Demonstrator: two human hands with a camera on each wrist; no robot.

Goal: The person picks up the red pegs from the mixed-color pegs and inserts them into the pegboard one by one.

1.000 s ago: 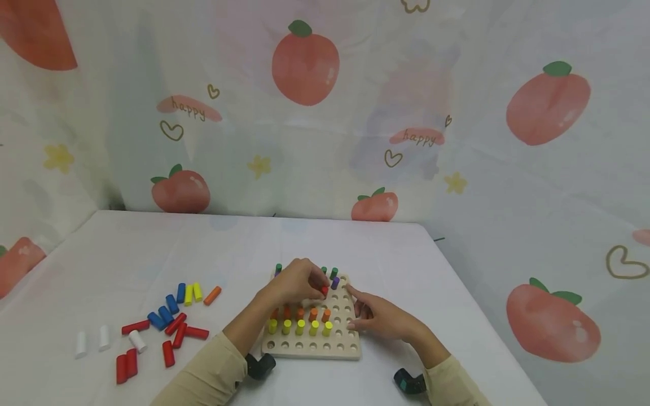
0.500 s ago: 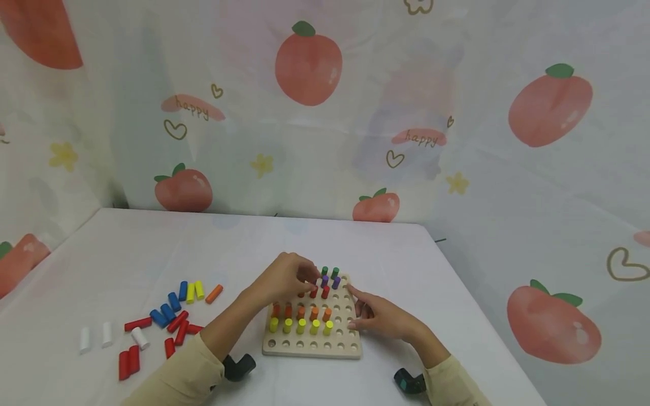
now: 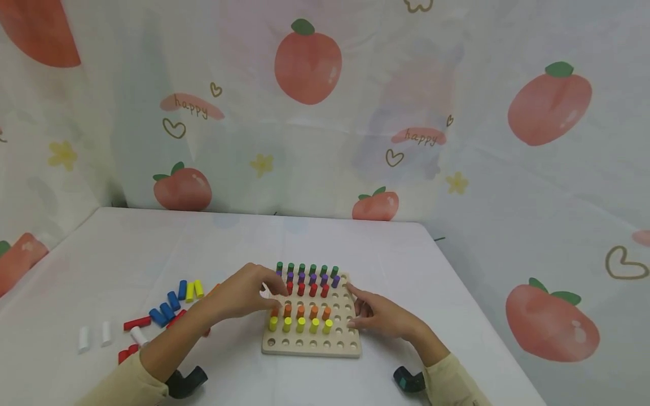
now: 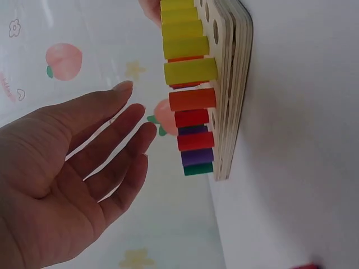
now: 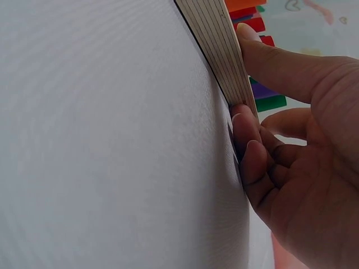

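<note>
A wooden pegboard (image 3: 315,353) bears rows of upright pegs: green (image 3: 302,267), purple (image 3: 302,278), red (image 3: 301,290), orange (image 3: 301,310) and yellow (image 3: 301,324). Over its left side hovers my left hand (image 3: 249,293), which overlaps the left ends of the red and orange rows. In the left wrist view that hand (image 4: 78,168) has loosely spread fingers and holds nothing. My right hand (image 3: 383,317) grips the board's right edge. The right wrist view shows its thumb (image 5: 280,64) on the pegged face and its fingertips at the edge, close to the tabletop.
Loose pegs lie left of the board: blue (image 3: 167,311), yellow (image 3: 198,288), red (image 3: 137,323) and white (image 3: 106,333). My left forearm hides some. Dark curved pieces (image 3: 187,383) sit at both wrists. A fruit-print cloth (image 3: 315,146) hangs behind the white table (image 3: 213,248).
My left hand has let go of a red peg in the red row and moved left across the board, uncovering the green, purple and red rows. My right hand has stayed at the edge.
</note>
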